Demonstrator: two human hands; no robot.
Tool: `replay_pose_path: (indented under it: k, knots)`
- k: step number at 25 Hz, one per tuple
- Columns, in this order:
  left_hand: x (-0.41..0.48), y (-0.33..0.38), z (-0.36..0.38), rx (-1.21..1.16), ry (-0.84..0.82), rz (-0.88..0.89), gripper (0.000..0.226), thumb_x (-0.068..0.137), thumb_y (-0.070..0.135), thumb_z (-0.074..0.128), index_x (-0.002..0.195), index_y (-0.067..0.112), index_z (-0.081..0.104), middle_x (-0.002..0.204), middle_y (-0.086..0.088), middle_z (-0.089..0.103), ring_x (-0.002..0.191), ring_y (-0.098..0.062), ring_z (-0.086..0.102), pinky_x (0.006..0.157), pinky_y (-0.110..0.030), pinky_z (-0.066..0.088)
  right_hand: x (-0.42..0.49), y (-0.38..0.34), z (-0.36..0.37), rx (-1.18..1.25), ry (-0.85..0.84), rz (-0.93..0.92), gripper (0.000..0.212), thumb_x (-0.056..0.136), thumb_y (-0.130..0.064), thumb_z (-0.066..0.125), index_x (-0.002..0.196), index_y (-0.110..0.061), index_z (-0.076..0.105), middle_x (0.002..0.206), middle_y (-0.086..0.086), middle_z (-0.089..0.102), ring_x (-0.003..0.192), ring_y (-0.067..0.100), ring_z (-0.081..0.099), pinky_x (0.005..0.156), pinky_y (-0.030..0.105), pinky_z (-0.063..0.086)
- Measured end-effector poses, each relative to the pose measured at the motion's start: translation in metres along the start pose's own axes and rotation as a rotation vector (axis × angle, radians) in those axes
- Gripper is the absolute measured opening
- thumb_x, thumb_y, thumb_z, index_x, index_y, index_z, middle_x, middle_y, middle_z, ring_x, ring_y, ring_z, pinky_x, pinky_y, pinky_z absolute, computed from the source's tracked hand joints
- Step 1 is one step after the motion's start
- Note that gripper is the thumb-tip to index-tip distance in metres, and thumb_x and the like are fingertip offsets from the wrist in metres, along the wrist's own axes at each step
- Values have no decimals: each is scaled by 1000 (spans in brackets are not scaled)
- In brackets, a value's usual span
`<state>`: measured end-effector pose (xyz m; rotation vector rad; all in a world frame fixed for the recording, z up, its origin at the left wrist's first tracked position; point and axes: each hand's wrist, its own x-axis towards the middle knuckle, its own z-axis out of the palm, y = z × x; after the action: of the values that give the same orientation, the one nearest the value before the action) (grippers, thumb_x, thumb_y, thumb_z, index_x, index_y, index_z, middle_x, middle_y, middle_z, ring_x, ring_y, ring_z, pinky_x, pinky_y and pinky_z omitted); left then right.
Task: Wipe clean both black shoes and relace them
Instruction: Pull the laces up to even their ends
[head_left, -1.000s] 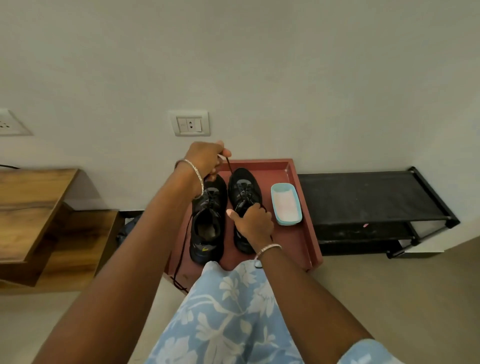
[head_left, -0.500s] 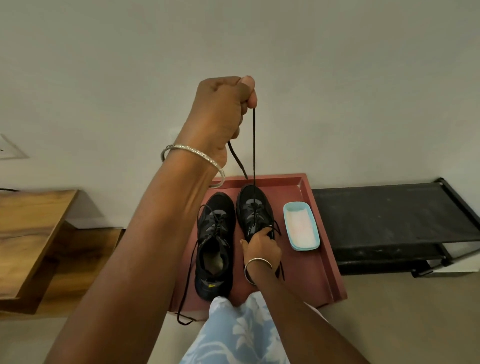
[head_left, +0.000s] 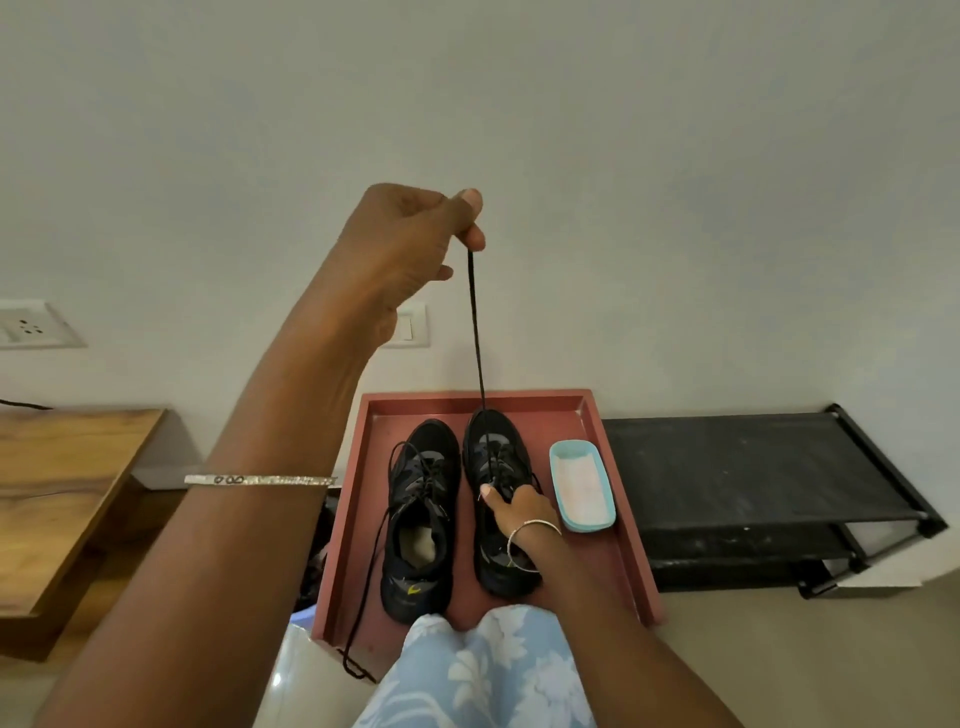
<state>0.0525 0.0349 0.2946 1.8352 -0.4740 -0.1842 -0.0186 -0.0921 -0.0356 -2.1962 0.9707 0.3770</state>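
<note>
The left hand (head_left: 410, 244) is high up. Its thumb and finger pinch the end of a black lace (head_left: 475, 322). The lace is pulled tight in a long line, from that hand down to the front holes of the shoe (head_left: 493, 457) beside the blue dish (head_left: 582, 486). The right hand (head_left: 514, 506) sits on top of this shoe. Its fingers curl over the shoe and hold it down, and the thumb points to the toe.

I think the step is pulling the lace through the holes. To do it well, pull slowly and straight along the line of the lace, not off to one side, so it does not catch. The right hand should press firmly so the shoe does not lift or tip. The pinch must be tight, because the lace is thin and can slip out.

Both shoes stand flat in the red tray (head_left: 621, 525), side by side and just apart. Their toes point away to the wall and their heels point back to the person. So each shoe's long way runs from the person to the wall. The other shoe (head_left: 421, 519) has a loose lace that hangs over the near edge of the tray.
</note>
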Motion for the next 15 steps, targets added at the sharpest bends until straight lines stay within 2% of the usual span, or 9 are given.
replay_pose_path:
  k: [2, 3, 4, 6, 9, 12, 15]
  knots:
    - [-10, 3, -2, -36, -77, -10, 32, 94, 41, 61, 80, 17, 76, 109, 4, 73, 104, -11, 66, 96, -37, 52, -14, 2, -28, 97, -33, 4, 27, 100, -31, 54, 102, -6, 61, 109, 15, 70, 96, 32, 67, 92, 39, 54]
    - [-17, 5, -2, -89, -117, -16, 31, 96, 40, 60, 87, 15, 76, 106, 4, 75, 103, -10, 68, 97, -37, 51, -27, 1, -45, 128, -34, -4, 14, 99, -19, 56, 88, -11, 56, 97, 11, 68, 82, 26, 66, 81, 35, 57]
    - [-23, 8, -2, -123, -136, -11, 31, 97, 38, 58, 94, 13, 76, 103, 4, 76, 102, -9, 69, 97, -36, 51, -40, -2, -63, 171, -26, -14, 17, 97, -11, 56, 80, -13, 52, 87, 8, 64, 70, 19, 61, 68, 30, 56]
    - [-34, 11, 3, -117, -128, 38, 31, 98, 38, 57, 102, 12, 74, 105, 5, 75, 102, -8, 68, 94, -32, 51, -65, -9, -101, 318, 31, -75, 13, 96, -4, 55, 87, -12, 54, 81, 7, 64, 55, 15, 60, 54, 25, 54]
    - [-46, 12, 16, -96, -117, 97, 30, 94, 42, 61, 105, 16, 73, 109, 5, 73, 106, -8, 65, 93, -29, 48, -99, -30, -155, 460, 246, -217, 4, 94, -8, 60, 92, -8, 62, 78, 13, 73, 54, 22, 67, 63, 35, 61]
    - [-56, 15, 27, 0, -2, 194, 21, 92, 31, 68, 109, 20, 73, 106, 5, 72, 103, -9, 66, 93, -24, 48, -142, -50, -204, 511, 345, -349, 19, 96, -5, 56, 89, 3, 72, 68, 7, 70, 42, 13, 60, 47, 23, 51]
    - [-64, 16, 36, 40, 105, 261, 13, 91, 18, 69, 101, 22, 76, 98, 6, 74, 95, -6, 68, 91, -25, 53, -181, -65, -235, 590, 311, -454, 17, 98, -1, 57, 92, 10, 69, 72, 12, 69, 41, 9, 61, 40, 17, 44]
